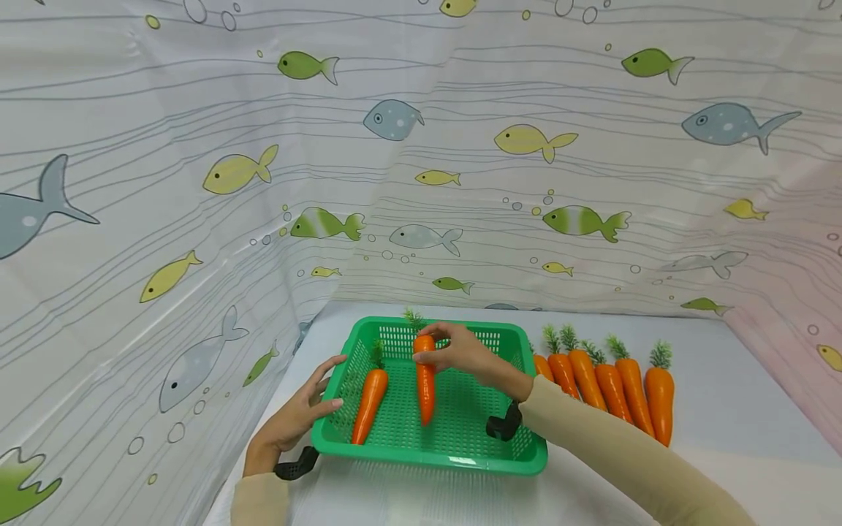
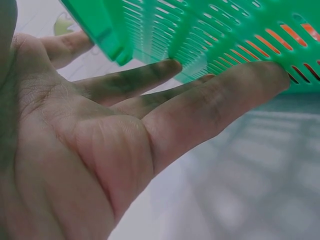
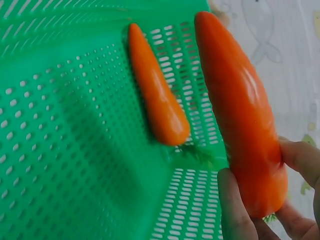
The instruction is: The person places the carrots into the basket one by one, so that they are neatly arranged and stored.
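Overall, the head view shows a green basket [image 1: 427, 459] on a white table [image 1: 723, 409], walled by fish-printed sheeting [image 1: 487, 95], with loose carrots [image 1: 612, 387] at the basket's right. From the left wrist, the left hand [image 2: 100, 130] touches the slotted side, fingers nearly straight. From the right wrist, the right hand [image 3: 270, 200] pinches a thick-ended carrot [image 3: 245, 115] over the basket's floor; a second carrot [image 3: 157, 95] lies inside.

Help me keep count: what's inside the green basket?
One carrot lies toward the left; the right hand holds another carrot above the basket floor. The right sleeve hides part of the right wall.
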A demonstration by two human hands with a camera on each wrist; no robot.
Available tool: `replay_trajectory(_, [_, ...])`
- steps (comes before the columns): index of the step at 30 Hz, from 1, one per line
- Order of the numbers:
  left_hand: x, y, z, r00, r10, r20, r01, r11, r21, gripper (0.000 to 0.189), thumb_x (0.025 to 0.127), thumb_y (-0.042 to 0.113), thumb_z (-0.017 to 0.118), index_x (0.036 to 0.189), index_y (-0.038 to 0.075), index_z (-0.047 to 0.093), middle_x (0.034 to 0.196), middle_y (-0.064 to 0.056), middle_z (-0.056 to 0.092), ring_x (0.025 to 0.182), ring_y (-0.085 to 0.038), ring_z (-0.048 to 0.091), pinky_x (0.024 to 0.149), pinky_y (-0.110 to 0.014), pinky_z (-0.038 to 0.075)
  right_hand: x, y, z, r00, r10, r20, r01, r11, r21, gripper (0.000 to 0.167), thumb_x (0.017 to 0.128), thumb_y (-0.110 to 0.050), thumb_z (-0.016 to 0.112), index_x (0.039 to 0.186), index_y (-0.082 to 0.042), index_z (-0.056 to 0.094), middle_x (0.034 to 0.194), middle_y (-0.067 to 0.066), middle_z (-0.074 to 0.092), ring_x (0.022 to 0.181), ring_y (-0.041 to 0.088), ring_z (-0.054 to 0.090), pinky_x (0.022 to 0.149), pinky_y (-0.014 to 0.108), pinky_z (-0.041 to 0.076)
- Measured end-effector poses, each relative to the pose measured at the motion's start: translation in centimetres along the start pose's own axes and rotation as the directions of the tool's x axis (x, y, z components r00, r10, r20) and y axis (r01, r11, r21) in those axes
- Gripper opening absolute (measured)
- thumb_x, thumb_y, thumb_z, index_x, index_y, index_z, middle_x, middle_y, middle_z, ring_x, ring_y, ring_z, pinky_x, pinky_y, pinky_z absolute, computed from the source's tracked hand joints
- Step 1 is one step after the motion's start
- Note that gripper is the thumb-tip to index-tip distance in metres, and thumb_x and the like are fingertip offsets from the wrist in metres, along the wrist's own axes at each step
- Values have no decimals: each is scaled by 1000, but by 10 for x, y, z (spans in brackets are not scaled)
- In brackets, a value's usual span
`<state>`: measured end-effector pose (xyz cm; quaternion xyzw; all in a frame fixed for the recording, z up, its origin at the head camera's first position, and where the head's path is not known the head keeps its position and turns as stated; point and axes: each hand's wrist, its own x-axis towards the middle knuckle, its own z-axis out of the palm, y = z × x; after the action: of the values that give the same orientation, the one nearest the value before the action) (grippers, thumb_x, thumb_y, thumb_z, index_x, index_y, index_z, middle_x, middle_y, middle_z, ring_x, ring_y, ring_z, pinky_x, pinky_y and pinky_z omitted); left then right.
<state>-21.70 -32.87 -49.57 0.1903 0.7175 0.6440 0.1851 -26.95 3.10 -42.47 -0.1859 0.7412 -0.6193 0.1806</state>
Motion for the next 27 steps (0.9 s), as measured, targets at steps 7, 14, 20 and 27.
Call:
replay_trajectory(7, [-1, -1, 1, 1000, -6, 0, 6, 1000, -12, 79, 105, 8, 56, 165, 32, 12, 164, -26, 16, 145, -54, 23, 95, -57, 50, 13, 5, 23, 999, 47, 2, -47, 999, -24, 50, 89, -17, 83, 132, -4, 61, 125, 18, 55, 86, 26, 70, 84, 57, 57])
replay_trajectory(14, [-1, 5, 4, 1000, -8, -10, 8, 1000, 19, 79, 104, 11, 57, 165, 31, 12, 165, -24, 10, 149, -52, 15, 103, -62, 42, 22, 13, 36, 998, 63, 25, -64, 997, 39, 46, 89, -13, 83, 128, -1, 62, 121, 20, 56, 85, 28, 70, 85, 60, 55])
replay_trajectory(20, [-2, 8, 5, 1000, -22, -21, 22, 1000, 1, 78, 104, 10, 57, 165, 34, 15, 163, -25, 18, 143, -51, 30, 99, -56, 47, 26, 23, 43, 990, 130, 51, -134, 988, 77, 47, 89, -12, 83, 128, 1, 61, 113, 20, 61, 79, 29, 72, 86, 60, 55])
replay_trajectory(27, [-2, 5, 4, 1000, -20, -21, 21, 999, 39, 78, 104, 10, 57, 165, 33, 14, 167, -21, 8, 151, -50, 8, 104, -67, 38, 29, 26, 51, 990, 140, 20, -140, 990, 33, 48, 88, -9, 83, 128, 3, 61, 108, 20, 63, 79, 27, 71, 82, 56, 57])
